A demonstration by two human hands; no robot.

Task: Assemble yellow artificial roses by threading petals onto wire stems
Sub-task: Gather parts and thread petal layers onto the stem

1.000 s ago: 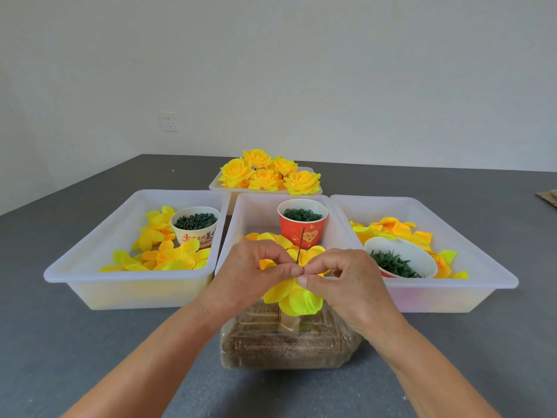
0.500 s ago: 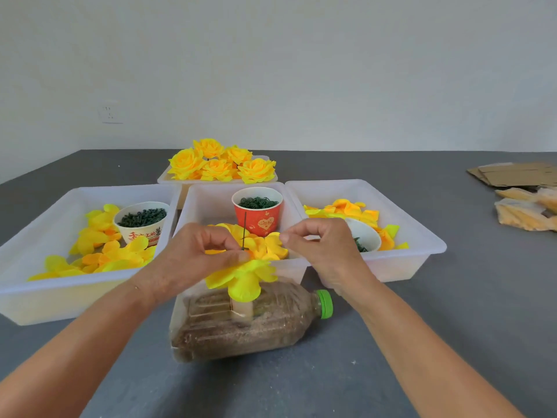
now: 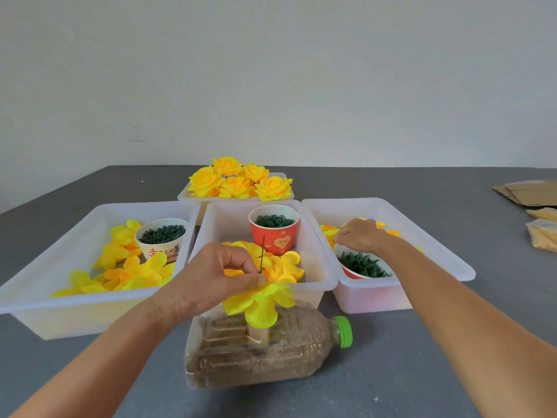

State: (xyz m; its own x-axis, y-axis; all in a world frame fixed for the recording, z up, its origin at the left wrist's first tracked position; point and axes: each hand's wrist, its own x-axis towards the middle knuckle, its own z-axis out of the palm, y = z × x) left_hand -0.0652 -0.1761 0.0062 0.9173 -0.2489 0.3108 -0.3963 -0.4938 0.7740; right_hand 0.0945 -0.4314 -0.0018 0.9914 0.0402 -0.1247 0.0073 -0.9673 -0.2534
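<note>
Pinching the thin wire stem (image 3: 262, 251) at the centre of the frame, the left hand (image 3: 211, 279) keeps thumb and fingers closed on it just above the yellow petal layer (image 3: 260, 300), over the lying bottle (image 3: 271, 351). At the right, the right hand (image 3: 361, 235) reaches into the right tray (image 3: 437, 236); its fingers are curled down, and what they hold I cannot tell.

Three bins (image 3: 99, 300) walled off the far side, cups (image 3: 273, 229) standing inside them. The bottle (image 3: 271, 354) blocked the near centre. Bare table (image 3: 407, 372) lay open to my near right and near left.
</note>
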